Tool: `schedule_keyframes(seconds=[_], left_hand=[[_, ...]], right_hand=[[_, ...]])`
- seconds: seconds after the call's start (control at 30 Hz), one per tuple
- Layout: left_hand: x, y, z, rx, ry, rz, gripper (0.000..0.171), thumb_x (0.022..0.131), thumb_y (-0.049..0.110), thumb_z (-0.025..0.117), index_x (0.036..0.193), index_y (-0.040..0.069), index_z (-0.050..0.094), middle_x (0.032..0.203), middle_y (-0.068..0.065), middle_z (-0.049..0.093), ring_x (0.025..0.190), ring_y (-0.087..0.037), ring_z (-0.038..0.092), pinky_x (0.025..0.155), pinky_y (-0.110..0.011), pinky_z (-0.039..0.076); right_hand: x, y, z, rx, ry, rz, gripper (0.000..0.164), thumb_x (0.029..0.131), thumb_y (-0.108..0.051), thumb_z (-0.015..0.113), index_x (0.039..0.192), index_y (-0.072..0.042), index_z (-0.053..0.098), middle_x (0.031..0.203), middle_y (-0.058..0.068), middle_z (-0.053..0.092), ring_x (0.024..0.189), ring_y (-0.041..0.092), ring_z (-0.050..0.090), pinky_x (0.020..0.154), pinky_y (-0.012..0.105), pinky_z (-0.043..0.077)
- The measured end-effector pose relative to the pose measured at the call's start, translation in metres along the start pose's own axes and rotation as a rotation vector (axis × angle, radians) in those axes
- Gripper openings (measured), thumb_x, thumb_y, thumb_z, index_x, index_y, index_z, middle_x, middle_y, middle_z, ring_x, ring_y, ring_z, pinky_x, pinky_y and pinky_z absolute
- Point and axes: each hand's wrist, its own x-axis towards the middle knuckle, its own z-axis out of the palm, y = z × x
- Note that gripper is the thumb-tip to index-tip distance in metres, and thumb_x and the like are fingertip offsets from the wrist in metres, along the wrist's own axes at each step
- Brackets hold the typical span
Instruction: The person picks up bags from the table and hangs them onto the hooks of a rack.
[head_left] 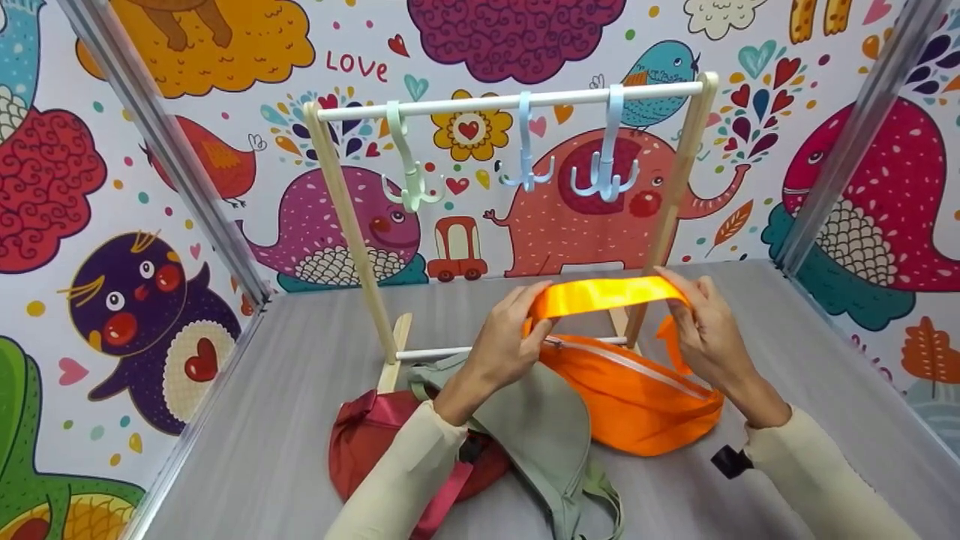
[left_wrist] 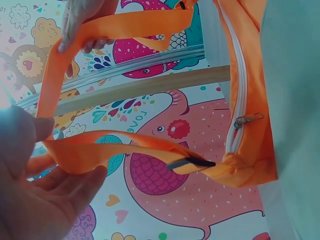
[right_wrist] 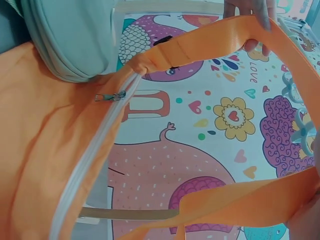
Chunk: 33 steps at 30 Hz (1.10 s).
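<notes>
Both hands hold the strap (head_left: 607,297) of an orange waist bag (head_left: 645,409) stretched up in a loop. My left hand (head_left: 510,335) pinches the strap's left end, thumb on one side and fingers on the other. At the right end, my right hand (head_left: 709,330) grips the same strap, with a loose tail hanging beside it. The bag body rests on the table, its white zipper (right_wrist: 89,157) facing up. A dark buckle or slider (left_wrist: 190,163) shows on the strap in the left wrist view.
A wooden rack (head_left: 352,247) stands behind the hands. From its white top rod (head_left: 480,103) hang a green hook (head_left: 406,161) and two blue hooks (head_left: 527,154). A grey-green bag (head_left: 536,412) and a red bag (head_left: 352,442) lie left of the orange one, partly under my left arm.
</notes>
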Motion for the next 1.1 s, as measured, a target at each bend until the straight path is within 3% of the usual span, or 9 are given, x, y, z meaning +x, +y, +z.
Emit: schedule_keyframes(seconds=[0.4,0.53,0.83,1.1], left_hand=[[0.012,0.001,-0.004,0.001,0.044,0.045,0.042,0.100,0.014,0.059,0.138,-0.001,0.052,0.121,-0.014,0.060,0.101,-0.020,0.060,0.095,-0.026,0.051],[0.016,0.002,-0.007,-0.024,0.054,0.041,0.042,0.100,0.015,0.059,0.138,0.000,0.052,0.121,-0.013,0.060,0.102,-0.020,0.060,0.096,-0.024,0.050],[0.020,0.004,-0.009,-0.049,0.071,0.015,0.044,0.101,0.024,0.058,0.139,0.003,0.052,0.121,-0.010,0.060,0.103,-0.017,0.061,0.096,-0.023,0.049],[0.029,0.003,-0.011,-0.035,0.098,0.014,0.042,0.100,0.019,0.058,0.137,-0.001,0.053,0.121,-0.014,0.060,0.105,-0.021,0.061,0.094,-0.025,0.051]], right_hand=[[0.015,-0.010,-0.006,0.026,0.025,-0.028,0.043,0.096,0.003,0.057,0.138,-0.006,0.057,0.090,0.010,0.046,0.074,0.006,0.038,0.057,0.014,0.031],[0.021,-0.013,-0.009,0.038,0.031,-0.033,0.044,0.096,0.004,0.057,0.138,-0.007,0.057,0.092,0.008,0.049,0.078,0.006,0.042,0.059,0.011,0.034],[0.033,-0.014,-0.012,0.037,0.039,-0.045,0.042,0.097,0.000,0.057,0.138,-0.007,0.057,0.091,0.007,0.047,0.076,0.008,0.034,0.059,0.015,0.030],[0.042,-0.015,-0.016,0.018,0.017,-0.025,0.044,0.098,-0.002,0.057,0.141,-0.011,0.055,0.097,0.008,0.049,0.078,0.009,0.038,0.065,0.012,0.037]])
